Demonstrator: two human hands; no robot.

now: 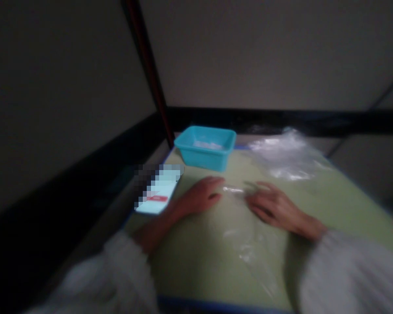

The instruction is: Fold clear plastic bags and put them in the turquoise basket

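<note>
A clear plastic bag (249, 255) lies on the green table, its upper edge catching the light between my two hands. My left hand (205, 193) is at the left end of that edge, fingers and thumb curved around it. On the other side my right hand (271, 206) has its fingers bent and closed at the plastic's right end. Blur hides the exact fingertip contact. Both wrists come out of fluffy light sleeves.
Behind my left hand stands a turquoise basket (201, 158) with something pale inside. A phone (160, 192) with a lit screen lies at the table's left edge. More crumpled clear plastic (286, 155) is heaped at the back right. Blue trim edges the green table (190, 270).
</note>
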